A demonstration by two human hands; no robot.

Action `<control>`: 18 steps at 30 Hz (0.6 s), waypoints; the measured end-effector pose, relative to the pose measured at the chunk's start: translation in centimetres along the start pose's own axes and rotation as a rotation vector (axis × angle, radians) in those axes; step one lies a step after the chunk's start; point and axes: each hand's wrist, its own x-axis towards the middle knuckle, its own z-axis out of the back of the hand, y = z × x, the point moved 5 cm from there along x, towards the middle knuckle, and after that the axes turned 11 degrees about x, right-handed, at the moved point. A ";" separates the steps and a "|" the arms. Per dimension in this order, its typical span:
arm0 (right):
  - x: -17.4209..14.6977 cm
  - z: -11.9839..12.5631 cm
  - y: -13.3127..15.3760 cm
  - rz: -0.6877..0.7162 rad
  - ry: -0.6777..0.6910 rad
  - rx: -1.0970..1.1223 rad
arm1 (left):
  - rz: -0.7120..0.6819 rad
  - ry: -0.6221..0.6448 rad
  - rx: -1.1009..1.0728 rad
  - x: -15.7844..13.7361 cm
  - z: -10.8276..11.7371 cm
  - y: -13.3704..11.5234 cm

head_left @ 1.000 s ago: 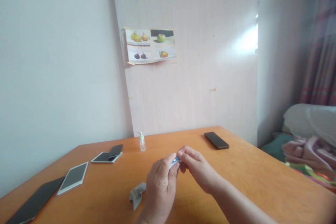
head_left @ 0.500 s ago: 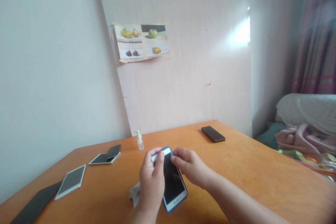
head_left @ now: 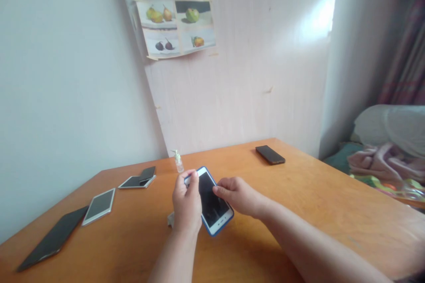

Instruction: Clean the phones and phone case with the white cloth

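A white smartphone (head_left: pixel 213 201) in a blue case is held above the table, its dark screen facing me and its top tilted to the left. My left hand (head_left: pixel 186 201) grips its left side, with the thumb along the upper left edge. At the right edge my right hand (head_left: pixel 237 194) pinches the phone, its thumb on the screen side; the other fingers are curled and partly hidden. A crumpled pale cloth or tissue (head_left: pixel 170 219) lies on the table, mostly covered by my left hand.
Beyond my hands stands a small clear pump bottle (head_left: pixel 179 163). To the left lie a white-framed device (head_left: pixel 98 206), a long black device (head_left: pixel 55 238), and a small dark phone (head_left: pixel 147 174) resting on a white tablet (head_left: pixel 129 181). A black phone (head_left: pixel 270 154) lies at the back right.
The view has tipped down, so the wall picture sits higher in it. My right hand has slid a little down the phone's right edge; both hands still hold the phone.
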 end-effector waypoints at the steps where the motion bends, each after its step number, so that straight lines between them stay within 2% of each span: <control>1: 0.1 0.1 -0.1 0.006 -0.009 0.006 | 0.022 0.006 -0.021 0.0 -0.1 0.3; 4: 0.0 0.2 -0.4 -0.002 -0.012 0.014 | 0.074 -0.001 -0.064 0.3 -0.2 0.9; 8: -0.3 -0.3 -0.7 -0.111 0.106 -0.033 | 0.113 -0.110 -0.075 1.0 0.5 1.4; 11: -0.3 -0.5 -0.9 -0.116 0.103 -0.042 | 0.149 -0.169 -0.046 1.4 1.0 1.7; 14: 0.0 -0.4 -1.5 -0.121 0.056 -0.014 | 0.176 -0.160 0.033 1.6 0.9 2.2; 18: 0.3 0.4 -2.0 -0.136 -0.021 0.108 | 0.235 -0.078 0.056 1.9 0.4 3.2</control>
